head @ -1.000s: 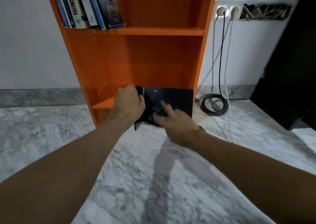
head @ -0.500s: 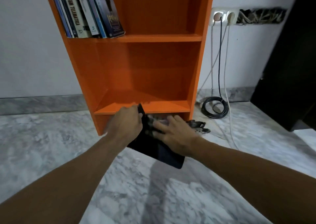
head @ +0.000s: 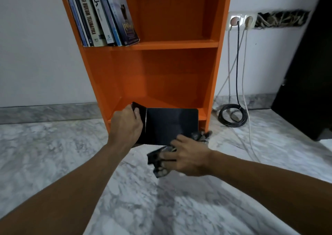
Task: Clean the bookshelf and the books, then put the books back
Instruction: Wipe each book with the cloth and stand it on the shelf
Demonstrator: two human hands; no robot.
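Gripped dark book (head: 170, 125) by its spine in left hand (head: 125, 125), fingers curled round, mid-frame, probably steadying it; clutched cloth (head: 157, 162) in right hand (head: 186, 156), fingers closed, for wiping.

White double wall socket (head: 241, 20) sits up on the plain white wall (head: 27, 55). A black cable (head: 238, 64) drops from it into a coiled loop (head: 232, 115) on the grey-veined marble floor (head: 53, 154). Right of the socket, an open channel of tangled wires (head: 282, 18), then a tall black cabinet (head: 305, 91).

The black book (head: 170, 125) has a smooth, faintly glossy cover; bookshelf (head: 161, 76) matt orange-painted; floor (head: 161, 207) polished marble.
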